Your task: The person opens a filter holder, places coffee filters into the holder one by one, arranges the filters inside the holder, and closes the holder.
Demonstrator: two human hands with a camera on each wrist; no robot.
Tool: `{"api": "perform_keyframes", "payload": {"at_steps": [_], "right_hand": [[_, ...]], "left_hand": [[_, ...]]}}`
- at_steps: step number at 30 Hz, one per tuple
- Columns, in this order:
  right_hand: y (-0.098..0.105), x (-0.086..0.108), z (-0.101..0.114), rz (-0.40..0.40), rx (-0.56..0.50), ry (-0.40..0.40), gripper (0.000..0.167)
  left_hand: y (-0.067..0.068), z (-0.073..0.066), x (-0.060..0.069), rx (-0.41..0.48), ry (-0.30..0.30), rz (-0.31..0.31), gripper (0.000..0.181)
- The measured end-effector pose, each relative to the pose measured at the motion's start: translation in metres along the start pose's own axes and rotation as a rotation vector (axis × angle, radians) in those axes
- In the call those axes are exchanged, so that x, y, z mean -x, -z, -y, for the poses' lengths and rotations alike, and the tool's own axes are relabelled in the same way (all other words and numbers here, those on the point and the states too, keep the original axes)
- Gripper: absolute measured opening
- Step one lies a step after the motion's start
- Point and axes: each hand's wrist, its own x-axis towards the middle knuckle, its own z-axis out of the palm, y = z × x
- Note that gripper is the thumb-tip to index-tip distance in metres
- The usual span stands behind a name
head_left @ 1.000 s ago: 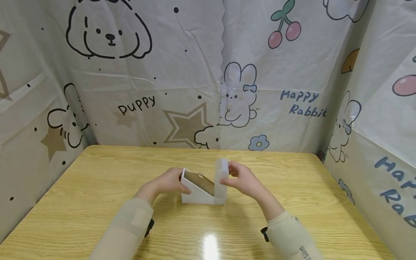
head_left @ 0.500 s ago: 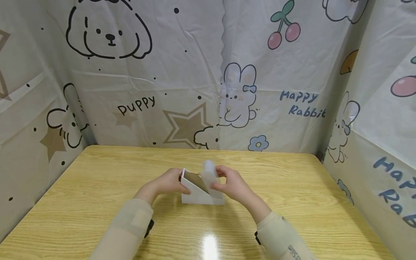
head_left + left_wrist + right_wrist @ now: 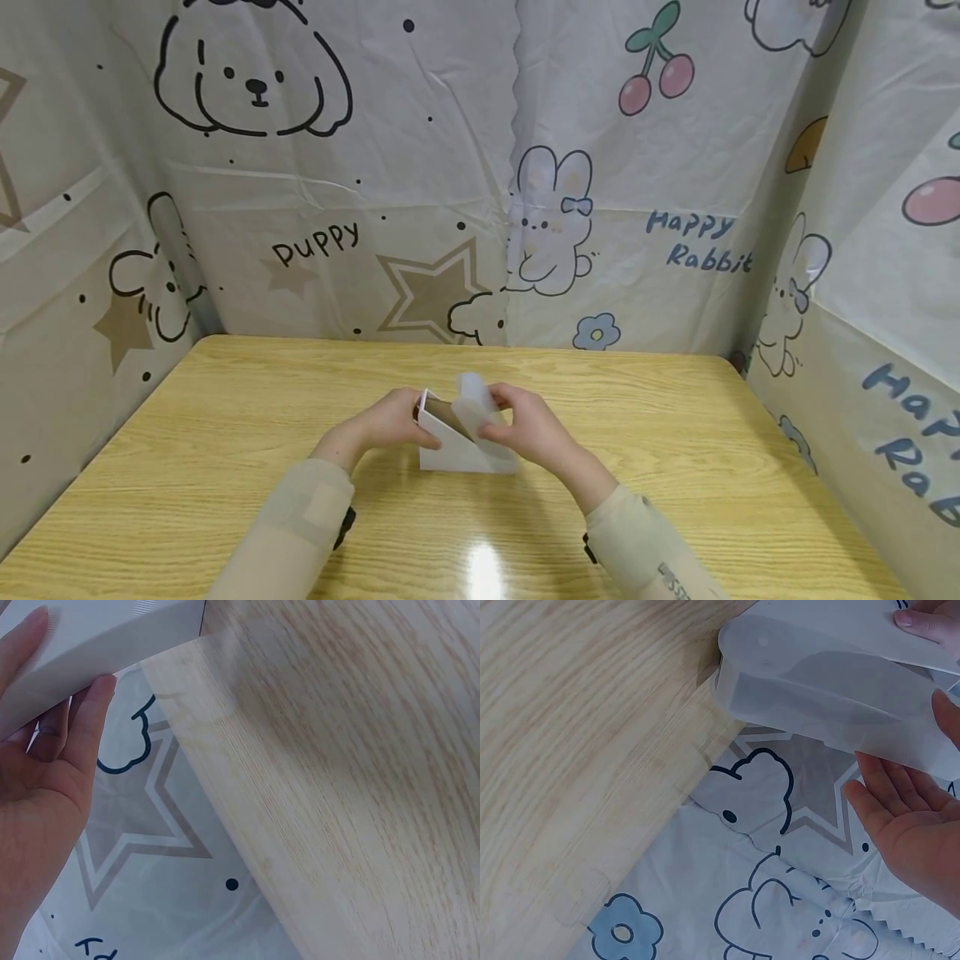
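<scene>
A small white box (image 3: 453,450) with a slanted open top stands on the table, brown inside. Its left end is in the grip of my left hand (image 3: 393,421), the thumb on the front face and the fingers behind. In the left wrist view thumb and fingers span the box (image 3: 112,637). A frosted, see-through lid (image 3: 472,404) leans left over the box's right part, at a tilt. My right hand (image 3: 528,425) holds this lid between thumb and fingers. The right wrist view shows the long rounded lid (image 3: 802,694), with the right hand (image 3: 915,817) at its edge.
The box rests around the middle of a yellow wood-grain table (image 3: 247,417). Light cloth curtains (image 3: 420,192) with cartoon prints hang behind the table and along both sides. A light glare (image 3: 486,567) lies on the tabletop near the front.
The lid has swung from upright to leaning left over the opening. My right hand has moved left along with it. The left hand and the box have stayed put.
</scene>
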Motion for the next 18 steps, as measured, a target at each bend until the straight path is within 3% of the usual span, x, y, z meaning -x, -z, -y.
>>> {"api": "perform_keyframes", "payload": {"at_steps": [18], "right_hand": [[-0.0081,-0.0067,0.0079,0.061,0.119,0.028,0.045]], "left_hand": [[-0.0008,0.0023,0.0005,-0.006,-0.009,-0.010,0.030]]}}
